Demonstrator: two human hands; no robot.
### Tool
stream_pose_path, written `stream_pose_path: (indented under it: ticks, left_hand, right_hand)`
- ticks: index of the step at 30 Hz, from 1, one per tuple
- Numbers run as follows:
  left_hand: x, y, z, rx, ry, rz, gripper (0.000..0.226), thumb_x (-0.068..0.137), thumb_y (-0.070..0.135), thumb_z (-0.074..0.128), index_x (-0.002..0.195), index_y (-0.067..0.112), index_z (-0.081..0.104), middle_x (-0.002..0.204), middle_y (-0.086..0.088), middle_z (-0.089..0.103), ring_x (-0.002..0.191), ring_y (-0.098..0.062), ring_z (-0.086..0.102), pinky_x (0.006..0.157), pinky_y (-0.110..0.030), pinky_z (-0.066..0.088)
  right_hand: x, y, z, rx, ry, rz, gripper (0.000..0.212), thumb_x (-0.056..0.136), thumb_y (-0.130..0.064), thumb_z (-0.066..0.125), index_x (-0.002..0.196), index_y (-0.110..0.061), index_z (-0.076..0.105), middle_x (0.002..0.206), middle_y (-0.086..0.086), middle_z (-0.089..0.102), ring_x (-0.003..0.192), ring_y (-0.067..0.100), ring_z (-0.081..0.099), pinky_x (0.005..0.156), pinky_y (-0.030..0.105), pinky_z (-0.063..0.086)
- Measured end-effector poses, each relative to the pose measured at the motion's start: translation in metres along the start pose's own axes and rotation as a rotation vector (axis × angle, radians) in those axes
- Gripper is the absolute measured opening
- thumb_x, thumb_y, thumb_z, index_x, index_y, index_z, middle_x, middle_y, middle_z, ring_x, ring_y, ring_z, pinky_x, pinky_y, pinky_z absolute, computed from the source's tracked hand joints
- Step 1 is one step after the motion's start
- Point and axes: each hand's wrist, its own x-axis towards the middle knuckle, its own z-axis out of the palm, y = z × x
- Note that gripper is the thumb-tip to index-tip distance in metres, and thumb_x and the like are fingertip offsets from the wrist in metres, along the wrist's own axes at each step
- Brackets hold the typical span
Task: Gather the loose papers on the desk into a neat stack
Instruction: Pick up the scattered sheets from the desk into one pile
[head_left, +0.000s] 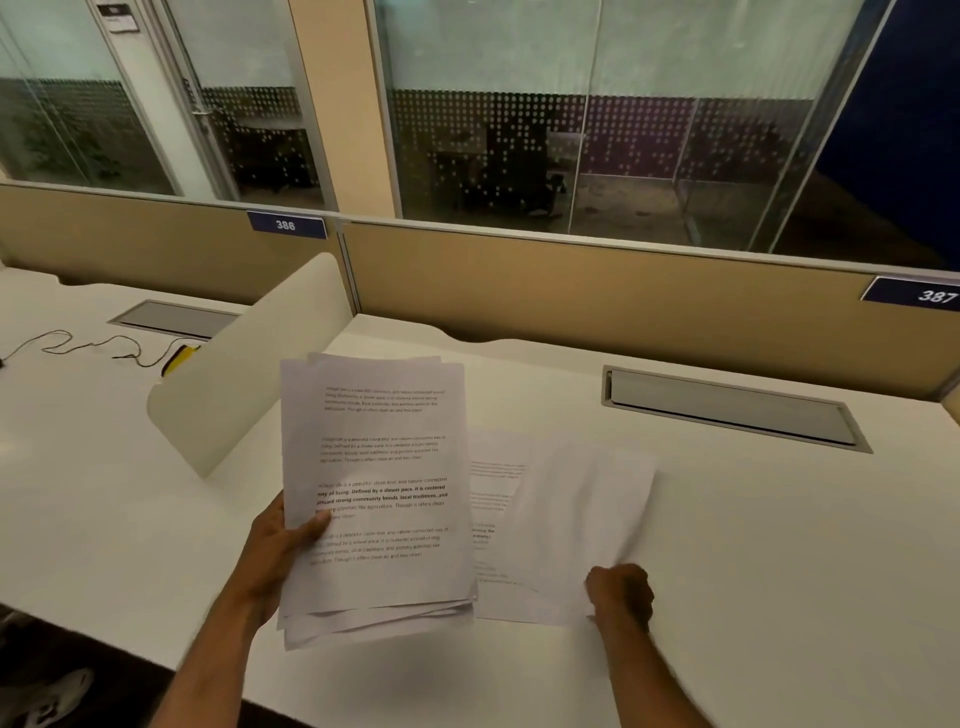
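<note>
My left hand (283, 551) grips a bundle of several printed sheets (379, 488) by its left edge, thumb on top, holding it lifted above the white desk (753, 571). The bundle's edges are uneven at the bottom. To its right, my right hand (621, 590) pinches the near corner of a blank-faced loose sheet (582, 519), which curls up off the desk. Under that sheet lies another printed page (493, 493), flat on the desk and partly hidden by the bundle.
A cream curved divider (244, 369) stands left of the papers. A grey cable hatch (732, 410) is set into the desk at the back right, another hatch (176, 318) and a cable (93, 348) on the neighbouring desk. Tan partition panels run behind.
</note>
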Motion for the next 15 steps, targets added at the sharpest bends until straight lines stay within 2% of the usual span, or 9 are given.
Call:
stream_pose_path:
  ticks: [4, 7, 11, 13, 15]
  left_hand:
    - [0.002, 0.005, -0.019, 0.015, 0.014, 0.003, 0.041, 0.08, 0.018, 0.076, 0.118, 0.033, 0.069, 0.115, -0.007, 0.078, 0.097, -0.032, 0.077, 0.071, -0.04, 0.065]
    - [0.006, 0.009, -0.035, 0.018, 0.007, 0.006, 0.041, 0.08, 0.017, 0.076, 0.117, 0.032, 0.069, 0.114, -0.008, 0.078, 0.097, -0.033, 0.077, 0.07, -0.039, 0.065]
    - [0.012, 0.017, -0.05, 0.022, -0.02, 0.011, 0.042, 0.078, 0.016, 0.076, 0.117, 0.031, 0.07, 0.114, -0.007, 0.078, 0.096, -0.029, 0.077, 0.07, -0.037, 0.065]
    - [0.015, 0.022, -0.055, 0.025, -0.03, 0.01, 0.04, 0.077, 0.017, 0.076, 0.114, 0.034, 0.071, 0.112, -0.003, 0.079, 0.094, -0.027, 0.078, 0.068, -0.034, 0.064]
    - [0.017, 0.025, -0.061, 0.036, -0.041, 0.011, 0.039, 0.077, 0.018, 0.076, 0.112, 0.037, 0.071, 0.111, -0.001, 0.079, 0.094, -0.025, 0.078, 0.067, -0.033, 0.064]
  right_hand:
    - [-0.006, -0.022, -0.034, 0.182, 0.169, -0.172, 0.033, 0.082, -0.007, 0.064, 0.114, 0.0, 0.066, 0.116, 0.025, 0.07, 0.103, 0.043, 0.067, 0.091, 0.048, 0.056]
    - [-0.032, -0.052, -0.063, 0.251, 0.362, -0.385, 0.031, 0.082, -0.007, 0.068, 0.112, -0.006, 0.062, 0.112, 0.022, 0.07, 0.094, 0.043, 0.069, 0.079, 0.047, 0.059]
    - [-0.07, -0.075, -0.07, 0.057, 0.574, -0.798, 0.027, 0.082, -0.006, 0.074, 0.107, -0.009, 0.062, 0.106, 0.016, 0.067, 0.084, 0.033, 0.067, 0.071, 0.047, 0.062]
    - [-0.089, -0.073, -0.051, -0.125, 0.595, -0.951, 0.028, 0.081, -0.006, 0.077, 0.106, -0.008, 0.065, 0.103, 0.016, 0.067, 0.086, 0.034, 0.068, 0.07, 0.046, 0.062]
    - [-0.103, -0.065, -0.024, -0.291, 0.538, -1.012, 0.025, 0.085, -0.003, 0.071, 0.109, -0.009, 0.068, 0.107, 0.015, 0.066, 0.092, 0.033, 0.068, 0.071, 0.041, 0.062]
